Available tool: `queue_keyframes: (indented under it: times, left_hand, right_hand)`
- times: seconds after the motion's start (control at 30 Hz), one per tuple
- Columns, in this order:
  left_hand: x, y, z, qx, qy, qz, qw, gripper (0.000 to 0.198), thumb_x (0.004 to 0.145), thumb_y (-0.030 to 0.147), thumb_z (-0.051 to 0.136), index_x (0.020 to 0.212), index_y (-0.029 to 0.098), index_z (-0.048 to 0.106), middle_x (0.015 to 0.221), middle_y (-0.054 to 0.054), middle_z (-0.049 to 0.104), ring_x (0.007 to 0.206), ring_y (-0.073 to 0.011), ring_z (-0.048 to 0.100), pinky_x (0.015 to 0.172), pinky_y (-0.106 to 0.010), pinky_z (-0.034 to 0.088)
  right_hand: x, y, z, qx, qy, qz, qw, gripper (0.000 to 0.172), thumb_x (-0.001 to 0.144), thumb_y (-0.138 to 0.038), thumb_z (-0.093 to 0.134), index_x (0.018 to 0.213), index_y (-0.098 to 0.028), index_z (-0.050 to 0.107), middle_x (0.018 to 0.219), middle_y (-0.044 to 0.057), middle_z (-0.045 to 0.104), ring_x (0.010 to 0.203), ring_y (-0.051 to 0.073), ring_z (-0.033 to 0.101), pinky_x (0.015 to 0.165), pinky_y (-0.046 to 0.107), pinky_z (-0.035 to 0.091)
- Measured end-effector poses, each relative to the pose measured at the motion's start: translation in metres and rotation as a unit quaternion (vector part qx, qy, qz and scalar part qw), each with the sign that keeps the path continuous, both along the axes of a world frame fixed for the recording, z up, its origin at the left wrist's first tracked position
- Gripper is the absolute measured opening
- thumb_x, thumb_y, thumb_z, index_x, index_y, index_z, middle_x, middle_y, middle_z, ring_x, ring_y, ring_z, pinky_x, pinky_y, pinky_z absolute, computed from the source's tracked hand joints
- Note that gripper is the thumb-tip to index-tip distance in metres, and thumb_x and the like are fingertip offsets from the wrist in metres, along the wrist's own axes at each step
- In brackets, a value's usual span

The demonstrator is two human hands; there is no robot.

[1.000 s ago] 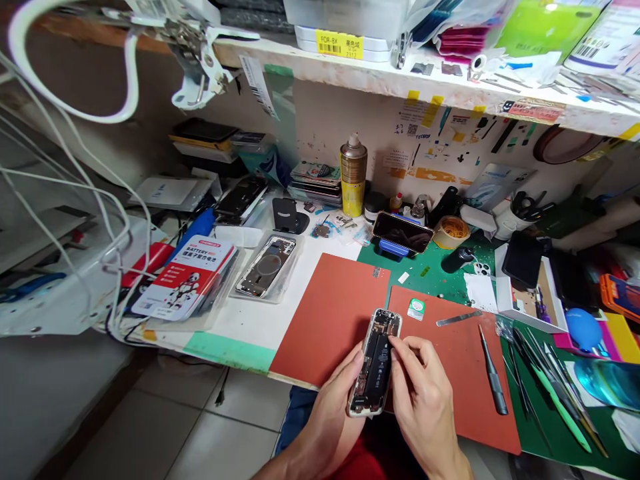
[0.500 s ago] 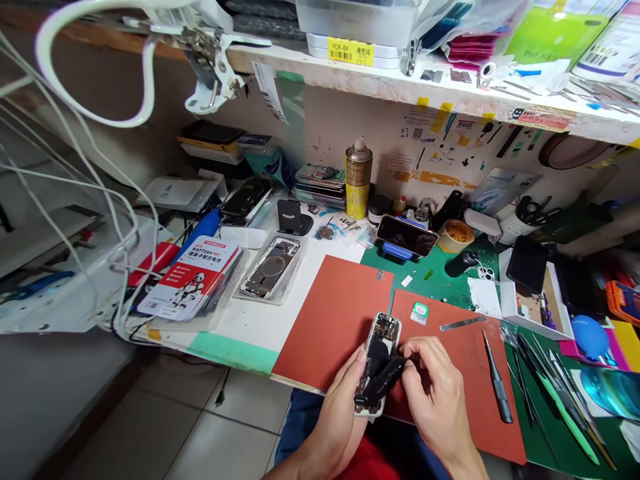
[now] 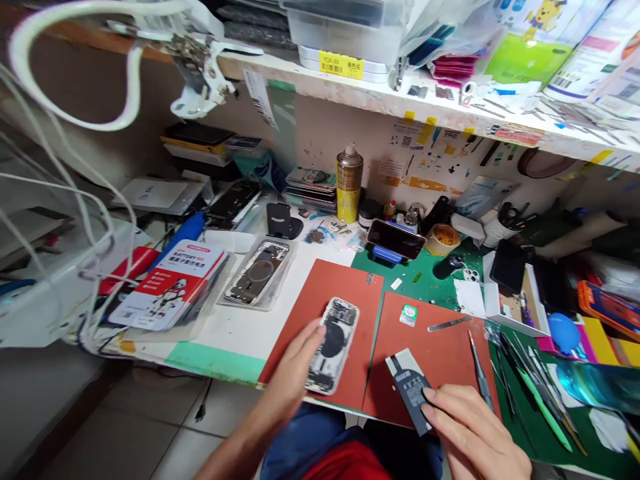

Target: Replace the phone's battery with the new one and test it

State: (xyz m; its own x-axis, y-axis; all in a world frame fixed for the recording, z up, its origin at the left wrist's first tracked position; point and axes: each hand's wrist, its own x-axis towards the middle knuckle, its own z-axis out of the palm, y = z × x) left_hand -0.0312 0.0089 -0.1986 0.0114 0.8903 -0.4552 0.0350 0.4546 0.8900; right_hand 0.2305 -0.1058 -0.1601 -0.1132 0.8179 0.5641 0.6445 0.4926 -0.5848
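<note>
My left hand [image 3: 299, 360] grips the left edge of an opened phone [image 3: 337, 350], its bare inside facing up, over the left red mat [image 3: 295, 320]. A dark round patch and a pale strip show inside the phone. Between the thumb and fingers of my right hand [image 3: 465, 417] is a flat black phone battery [image 3: 407, 390] with a light grey end, tilted above the right red mat [image 3: 450, 353]. The fingers cover the battery's lower right edge. Behind the right mat's middle, a small green-and-white sticker [image 3: 409, 315] and a thin metal strip [image 3: 450, 324] lie flat.
Tweezers [image 3: 481, 373] and several slim tools [image 3: 537, 387] lie at right. A propped phone [image 3: 395, 239], a spray can [image 3: 349, 183] and a white parts box [image 3: 525, 307] stand behind. Battery package [image 3: 167, 283] and second opened phone [image 3: 257, 270] are left. A shelf [image 3: 370, 100] overhangs.
The battery has come out of the phone and moved right in my right hand. My left hand has shifted left with the phone, now lower over the left mat. The head view has turned slightly.
</note>
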Motion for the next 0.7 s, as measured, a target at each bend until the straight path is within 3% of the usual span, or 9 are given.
queue_keyframes:
  times: [0.1,0.2,0.3,0.4,0.47,0.53,0.57,0.63,0.7]
  left_hand:
    - [-0.023,0.025,-0.003,0.030,0.062,-0.028,0.997,0.070,0.080,0.069,0.073,0.127,0.017,0.072,0.116,-0.014,0.079,0.109,-0.0349,0.072,0.094,-0.041,0.055]
    - [-0.034,0.033,-0.003,0.079,0.178,-0.049,0.980,0.066,0.085,0.066,0.067,0.131,0.018,0.069,0.105,-0.012,0.079,0.098,-0.0338,0.071,0.091,-0.043,0.053]
    - [-0.034,0.026,-0.005,0.215,0.340,-0.108,0.909,0.056,0.095,0.059,0.052,0.131,0.019,0.067,0.114,-0.014,0.077,0.107,-0.0363,0.068,0.100,-0.051,0.050]
    - [-0.025,0.009,-0.003,0.329,0.389,-0.117,0.853,0.050,0.098,0.055,0.052,0.126,0.018,0.070,0.127,-0.018,0.073,0.126,-0.0413,0.058,0.112,-0.060,0.041]
    - [-0.012,-0.006,0.003,0.317,0.317,-0.117,0.886,0.047,0.097,0.054,0.056,0.126,0.021,0.072,0.128,-0.018,0.072,0.123,-0.0395,0.061,0.111,-0.057,0.043]
    - [0.006,-0.019,0.012,0.211,0.138,-0.161,0.954,0.047,0.098,0.055,0.060,0.132,0.025,0.071,0.123,-0.015,0.074,0.104,-0.0320,0.070,0.096,-0.047,0.054]
    - [0.016,-0.024,0.016,0.137,0.025,-0.190,0.972,0.051,0.098,0.056,0.060,0.137,0.025,0.068,0.118,-0.014,0.075,0.091,-0.0281,0.072,0.085,-0.043,0.057]
    - [0.036,-0.030,0.023,0.002,-0.150,-0.223,0.963,0.057,0.095,0.056,0.067,0.141,0.022,0.065,0.103,-0.012,0.077,0.076,-0.0226,0.071,0.072,-0.036,0.057]
    - [0.053,-0.032,0.025,-0.072,-0.225,-0.210,0.949,0.051,0.089,0.050,0.078,0.127,0.016,0.072,0.086,-0.009,0.076,0.071,-0.0195,0.070,0.065,-0.029,0.054]
  right_hand:
    - [0.001,-0.017,-0.017,0.038,-0.017,-0.082,0.996,0.040,0.102,-0.017,0.058,0.134,-0.037,0.074,0.108,0.008,0.083,0.096,0.028,0.080,0.076,0.044,0.068]
    - [-0.001,-0.026,-0.030,0.039,-0.009,-0.131,0.991,0.038,0.100,-0.016,0.059,0.124,-0.037,0.079,0.109,0.007,0.083,0.095,0.030,0.081,0.076,0.045,0.070]
    - [-0.002,-0.027,-0.033,0.039,0.018,-0.136,0.990,0.036,0.097,-0.013,0.063,0.120,-0.036,0.081,0.109,0.007,0.083,0.093,0.031,0.082,0.075,0.045,0.071]
    - [-0.001,-0.022,-0.026,0.030,0.067,-0.137,0.988,0.042,0.092,-0.006,0.068,0.119,-0.035,0.082,0.111,0.007,0.083,0.093,0.027,0.082,0.078,0.040,0.070]
    - [0.000,-0.015,-0.018,-0.008,0.109,-0.134,0.985,0.039,0.089,-0.004,0.070,0.111,-0.033,0.084,0.110,0.006,0.083,0.091,0.025,0.082,0.076,0.033,0.070]
    - [0.000,-0.007,-0.012,-0.059,0.156,-0.113,0.980,0.032,0.087,-0.006,0.072,0.100,-0.031,0.086,0.105,0.006,0.084,0.087,0.023,0.083,0.073,0.028,0.069]
    - [0.000,-0.004,-0.010,-0.084,0.178,-0.098,0.976,0.029,0.087,-0.007,0.073,0.096,-0.031,0.087,0.103,0.006,0.084,0.086,0.023,0.083,0.072,0.027,0.069]
    - [-0.001,0.002,-0.010,-0.124,0.211,-0.069,0.967,0.024,0.087,-0.010,0.074,0.090,-0.031,0.087,0.102,0.006,0.084,0.087,0.023,0.083,0.075,0.027,0.068]
    - [-0.002,0.003,-0.013,-0.156,0.234,-0.069,0.957,0.021,0.090,-0.015,0.074,0.091,-0.031,0.087,0.107,0.007,0.084,0.094,0.023,0.082,0.080,0.028,0.068]
